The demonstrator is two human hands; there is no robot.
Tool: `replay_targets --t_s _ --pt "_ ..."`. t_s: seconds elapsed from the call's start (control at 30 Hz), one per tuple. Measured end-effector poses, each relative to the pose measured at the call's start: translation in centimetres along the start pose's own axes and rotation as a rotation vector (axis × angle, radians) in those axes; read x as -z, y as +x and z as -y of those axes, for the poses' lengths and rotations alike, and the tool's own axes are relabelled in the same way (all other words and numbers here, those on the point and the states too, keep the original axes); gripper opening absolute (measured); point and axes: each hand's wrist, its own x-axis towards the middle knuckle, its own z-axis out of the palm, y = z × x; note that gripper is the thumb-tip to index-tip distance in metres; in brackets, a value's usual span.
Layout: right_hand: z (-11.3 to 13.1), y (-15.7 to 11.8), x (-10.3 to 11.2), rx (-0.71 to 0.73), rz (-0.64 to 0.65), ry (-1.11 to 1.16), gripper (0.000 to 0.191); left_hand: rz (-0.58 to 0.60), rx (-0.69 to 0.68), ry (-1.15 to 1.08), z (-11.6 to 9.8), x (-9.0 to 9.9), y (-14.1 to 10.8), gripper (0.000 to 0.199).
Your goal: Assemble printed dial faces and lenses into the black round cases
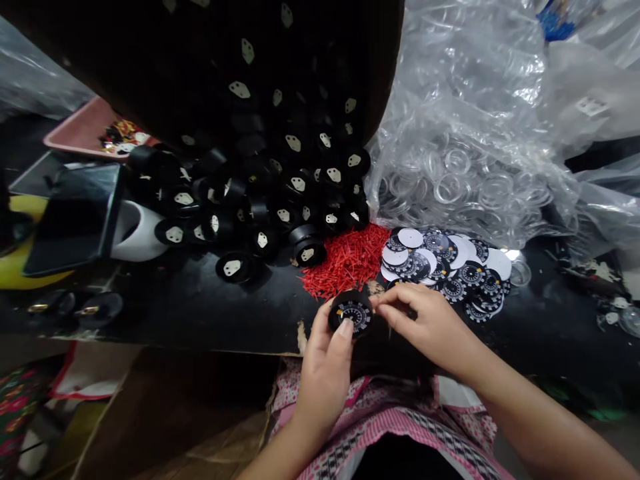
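Note:
My left hand [327, 363] grips a round black gauge [356, 312] from its left side, thumb laid over the face. A black dial with white markings and a small yellow patch fills the gauge's front. Just to the right of its rim, the thumb and fingertips of my right hand [420, 320] are pinched together; what is between them is too small to make out. Behind the gauge lies a heap of thin red pointers [345, 260]. Loose dial discs [450, 263], some black side up and some white, are spread beyond my right hand.
Black round housings [260, 213] with pale metal plates spill from a large dark container [320, 40]. A plastic bag [465, 87] holds clear rings [450, 187]. At left are a phone-like dark screen [75, 217] on a white stand [140, 230] and a pink tray [75, 130].

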Motion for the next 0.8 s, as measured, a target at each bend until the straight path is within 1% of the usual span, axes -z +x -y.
replay_targets --t_s 0.07,0.13,0.23,0.3,0.4,0.53,0.8 --pt "0.3 0.1 0.1 -0.089 0.05 0.208 0.012 0.02 -0.039 -0.034 -0.6 0.0 -0.1 0.026" --pt "0.6 0.1 0.2 -0.118 0.047 0.304 0.01 0.036 -0.053 -0.091 -1.1 0.0 -0.1 0.028" --pt "1.3 -0.1 0.4 -0.042 -0.048 0.219 0.01 -0.004 -0.046 -0.127 -1.7 -0.4 0.4 0.046" --pt "1.8 -0.2 0.3 0.039 -0.092 0.119 0.011 -0.024 -0.003 -0.075 -1.7 -0.6 0.9 0.051" --pt "2.3 -0.1 0.0 0.13 -0.111 -0.005 0.011 0.037 0.042 0.067 -1.3 -0.8 1.5 0.043" --pt "2.5 0.1 -0.2 0.134 -0.136 -0.121 0.011 0.106 -0.007 0.173 -0.9 -0.9 1.5 0.034" --pt "2.6 0.0 -0.1 0.111 -0.124 -0.082 0.011 0.113 -0.085 0.322 -2.2 -1.1 1.0 0.026"
